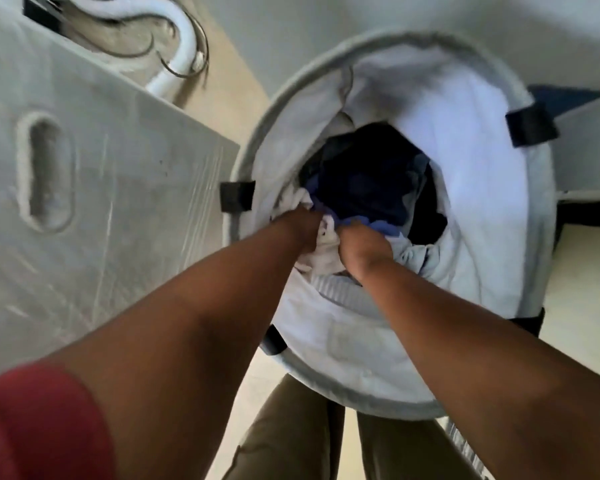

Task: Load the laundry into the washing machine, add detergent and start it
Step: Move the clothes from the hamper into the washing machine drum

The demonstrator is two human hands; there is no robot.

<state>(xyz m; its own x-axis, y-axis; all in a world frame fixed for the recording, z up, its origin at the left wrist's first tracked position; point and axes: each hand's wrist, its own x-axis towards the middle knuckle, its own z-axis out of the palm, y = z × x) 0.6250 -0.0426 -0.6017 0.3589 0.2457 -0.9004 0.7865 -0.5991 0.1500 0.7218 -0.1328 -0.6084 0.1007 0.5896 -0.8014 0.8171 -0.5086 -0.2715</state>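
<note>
— Laundry [368, 181] sits deep inside the hamper [492, 216]?
— Yes. Left hand [302, 226] and right hand [362, 247] have fingers clamped on pale cloth; gather a full bundle, lift straight up.

I see a laundry hamper [492, 237] of soft pale cloth, matt, with a grey fabric-bound rim and black woven strap loops [530, 124]. The laundry [368, 188] inside is all cloth: dark navy, blue and white pieces, creased and dull. The washing machine [101, 202] beside it looks like grey plastic or painted metal, smooth, with a faint scuffed sheen. The hose [184, 39] behind reads as smooth white plastic.
</note>
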